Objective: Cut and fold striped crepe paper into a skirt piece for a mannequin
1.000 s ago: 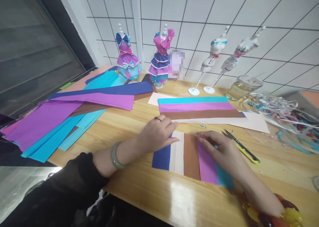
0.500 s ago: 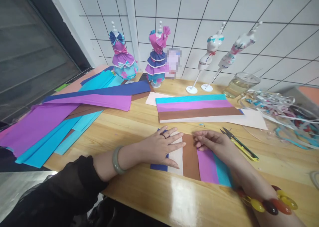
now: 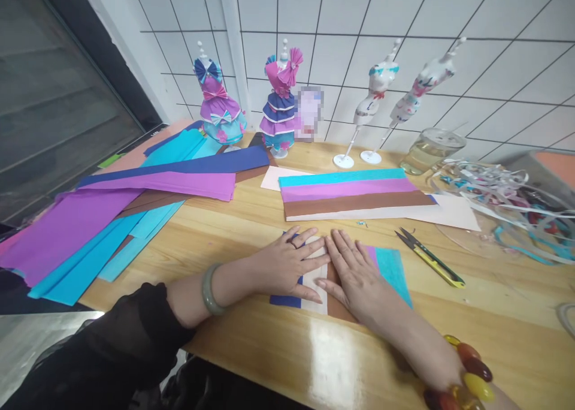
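Right hand's move: half a second ago its fingertips (image 3: 338, 235) were bunched together over the brown stripe; now the right hand (image 3: 357, 281) lies flat, stretched out long. The left hand (image 3: 287, 266) looks much the same as it did then.
Left hand: palm down, flat on the blue and white stripes, fingers spread apart and pointing right. It grips nothing.
Right hand: palm down, fingers straight and side by side, pointing up and left. Its thumb sticks out over the white stripe. It is not squeezing anything.
Fingertips: those of the two hands come very near each other at the white and brown stripes. I cannot tell if they touch.
Arms: the left one comes in from the lower left, with a black sleeve (image 3: 90, 344) and a green bangle (image 3: 209, 290). The right one slants up from the lower right, with a big bead bracelet (image 3: 478, 387).
Striped sheet (image 3: 313, 278): flat on the wooden table (image 3: 480, 326), under both hands. From left to right it goes blue, white, brown, purple, teal.
Snips (image 3: 433, 259): on the table, to the right of the striped sheet, not touching it.
Other striped sheet (image 3: 353, 200): behind the hands, lying sideways.
Little dress stands (image 3: 278, 113): two wear bright dresses, near the wall.
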`<state>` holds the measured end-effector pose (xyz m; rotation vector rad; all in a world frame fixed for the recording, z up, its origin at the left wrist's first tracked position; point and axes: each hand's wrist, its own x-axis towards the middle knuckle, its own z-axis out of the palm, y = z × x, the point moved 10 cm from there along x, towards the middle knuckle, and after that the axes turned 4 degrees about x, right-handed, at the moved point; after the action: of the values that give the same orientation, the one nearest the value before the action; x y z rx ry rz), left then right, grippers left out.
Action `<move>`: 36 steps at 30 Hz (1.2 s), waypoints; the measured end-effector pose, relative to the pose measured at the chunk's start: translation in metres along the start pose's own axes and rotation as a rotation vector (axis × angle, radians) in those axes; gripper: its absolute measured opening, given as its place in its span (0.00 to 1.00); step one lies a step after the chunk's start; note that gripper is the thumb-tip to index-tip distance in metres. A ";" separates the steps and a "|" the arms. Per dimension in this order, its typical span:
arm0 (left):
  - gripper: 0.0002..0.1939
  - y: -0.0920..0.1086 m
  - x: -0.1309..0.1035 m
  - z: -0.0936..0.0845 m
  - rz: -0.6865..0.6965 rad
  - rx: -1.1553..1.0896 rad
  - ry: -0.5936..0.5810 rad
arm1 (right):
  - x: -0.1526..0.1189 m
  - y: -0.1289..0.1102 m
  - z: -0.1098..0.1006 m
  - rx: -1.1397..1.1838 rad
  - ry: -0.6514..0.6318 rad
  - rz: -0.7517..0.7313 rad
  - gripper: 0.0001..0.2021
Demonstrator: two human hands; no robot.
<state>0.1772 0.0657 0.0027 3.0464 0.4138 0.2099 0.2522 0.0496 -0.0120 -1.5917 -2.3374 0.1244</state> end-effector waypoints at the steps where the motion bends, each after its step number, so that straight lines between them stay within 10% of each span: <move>1: 0.39 0.000 0.000 0.000 -0.003 -0.002 0.001 | -0.001 0.000 0.005 -0.032 -0.013 -0.006 0.38; 20: 0.47 -0.007 -0.004 0.000 -0.032 -0.026 -0.005 | -0.003 0.006 0.006 -0.007 -0.074 0.025 0.38; 31: 0.38 -0.007 -0.006 0.001 -0.010 -0.047 0.025 | -0.028 0.086 -0.080 0.363 0.245 0.504 0.17; 36: 0.37 -0.006 -0.006 -0.001 0.004 -0.029 0.059 | -0.036 0.045 -0.053 0.207 0.089 0.370 0.18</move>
<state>0.1699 0.0698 0.0027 3.0187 0.4052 0.3035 0.3201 0.0281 0.0200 -1.8604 -1.8740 0.3566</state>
